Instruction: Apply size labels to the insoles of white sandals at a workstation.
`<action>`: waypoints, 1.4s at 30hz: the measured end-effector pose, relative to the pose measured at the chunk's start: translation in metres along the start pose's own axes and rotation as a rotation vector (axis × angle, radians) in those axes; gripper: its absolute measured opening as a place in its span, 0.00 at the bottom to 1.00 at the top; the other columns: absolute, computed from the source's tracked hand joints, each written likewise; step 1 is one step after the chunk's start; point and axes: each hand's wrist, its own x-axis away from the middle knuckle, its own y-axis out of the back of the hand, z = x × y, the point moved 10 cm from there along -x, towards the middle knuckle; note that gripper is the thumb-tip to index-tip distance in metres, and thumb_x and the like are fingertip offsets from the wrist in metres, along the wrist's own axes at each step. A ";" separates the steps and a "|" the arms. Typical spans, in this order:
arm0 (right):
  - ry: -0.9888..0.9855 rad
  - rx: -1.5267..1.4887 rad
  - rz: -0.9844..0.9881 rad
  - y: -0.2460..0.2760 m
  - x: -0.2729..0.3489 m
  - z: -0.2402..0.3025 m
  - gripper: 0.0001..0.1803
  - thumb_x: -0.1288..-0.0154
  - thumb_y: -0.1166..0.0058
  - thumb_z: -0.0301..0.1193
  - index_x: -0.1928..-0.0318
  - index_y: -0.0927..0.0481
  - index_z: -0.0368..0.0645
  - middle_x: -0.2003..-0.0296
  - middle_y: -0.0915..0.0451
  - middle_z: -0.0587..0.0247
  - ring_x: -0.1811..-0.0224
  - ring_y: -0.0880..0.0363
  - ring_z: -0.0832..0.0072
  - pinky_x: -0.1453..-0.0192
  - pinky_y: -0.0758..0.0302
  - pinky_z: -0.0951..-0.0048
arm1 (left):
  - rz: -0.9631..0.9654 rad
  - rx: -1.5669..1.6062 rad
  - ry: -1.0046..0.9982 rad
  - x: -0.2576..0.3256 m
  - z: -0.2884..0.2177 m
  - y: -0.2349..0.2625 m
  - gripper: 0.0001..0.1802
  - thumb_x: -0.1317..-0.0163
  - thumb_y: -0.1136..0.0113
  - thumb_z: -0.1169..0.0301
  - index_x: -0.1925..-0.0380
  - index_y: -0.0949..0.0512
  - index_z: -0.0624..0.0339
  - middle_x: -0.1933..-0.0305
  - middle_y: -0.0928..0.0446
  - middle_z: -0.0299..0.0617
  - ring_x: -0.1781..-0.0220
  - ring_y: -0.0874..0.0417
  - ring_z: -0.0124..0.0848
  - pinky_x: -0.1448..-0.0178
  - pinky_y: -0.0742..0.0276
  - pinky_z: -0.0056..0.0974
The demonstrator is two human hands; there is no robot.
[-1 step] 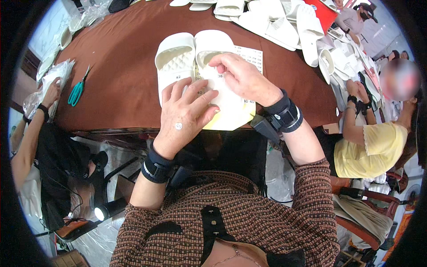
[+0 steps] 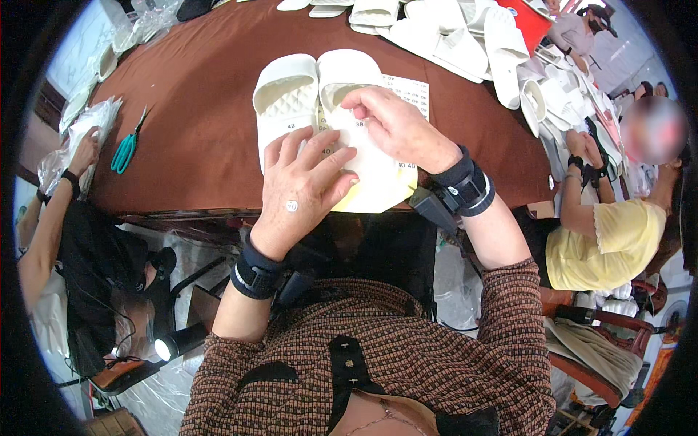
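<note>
Left hand [image 2: 302, 192]: lying flat with fingers spread, pressing down on the sticker sheet [image 2: 378, 171] at the near edge of the table [image 2: 196, 138]; not gripping anything.
Right hand [image 2: 396, 127]: pinching with thumb and forefinger at the heel of the right-side slipper [image 2: 349, 76], where the sheet is meeting it; the small thing between the fingertips is too hidden to make out.
Sticker sheet: resting pale and yellowish on the table right in front of the person, partly lying under both hands, its far corner showing rows of small printed labels beside the slippers.
Slippers: a white pair is lying side by side, toes pointing away, the left-side slipper [image 2: 285, 98] just beside the left hand, the other one touching the right hand.
Wrists: each is wearing a dark band; a black device [image 2: 434, 207] is hanging at the right wrist.
Table: a brown top is carrying everything.
Scissors [image 2: 127, 145]: teal-handled, lying well apart to the left.
Slipper pile [image 2: 465, 36]: more white slippers are lying heaped at the far right side.
Left neighbour [image 2: 58, 196]: a person's hand is touching clear plastic bags [image 2: 80, 138] at the table's left edge.
Right neighbour [image 2: 603, 232]: a person in a yellow top is sitting at the right, arms reaching toward the table.
</note>
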 end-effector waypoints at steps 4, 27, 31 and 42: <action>0.047 0.001 -0.017 0.001 0.001 0.003 0.18 0.42 0.58 0.16 0.51 0.26 0.40 0.66 0.26 0.57 0.63 0.25 0.63 0.55 0.25 0.64 | -0.007 -0.002 0.000 0.000 0.000 0.000 0.18 0.48 0.31 0.60 0.56 0.18 0.46 0.47 0.23 0.36 0.42 0.28 0.42 0.37 0.38 0.49; -0.070 0.111 0.057 -0.003 -0.004 0.000 0.11 0.37 0.57 0.23 0.54 0.26 0.45 0.63 0.22 0.57 0.55 0.23 0.57 0.53 0.24 0.58 | -0.001 -0.004 -0.007 -0.001 -0.001 0.000 0.18 0.48 0.32 0.58 0.56 0.17 0.46 0.47 0.23 0.36 0.42 0.28 0.42 0.37 0.38 0.49; -0.076 0.105 0.050 -0.005 -0.003 -0.003 0.11 0.37 0.57 0.23 0.55 0.26 0.45 0.62 0.22 0.56 0.55 0.23 0.57 0.53 0.24 0.57 | -0.004 0.000 -0.009 -0.001 -0.001 -0.001 0.18 0.48 0.32 0.58 0.56 0.18 0.46 0.47 0.23 0.36 0.42 0.28 0.42 0.37 0.38 0.49; -0.006 0.035 0.006 -0.002 0.000 -0.001 0.13 0.39 0.57 0.21 0.54 0.26 0.44 0.63 0.23 0.57 0.56 0.23 0.58 0.53 0.25 0.59 | -0.011 -0.001 -0.018 -0.001 -0.002 0.000 0.18 0.48 0.32 0.59 0.56 0.18 0.46 0.47 0.23 0.35 0.43 0.28 0.42 0.38 0.38 0.49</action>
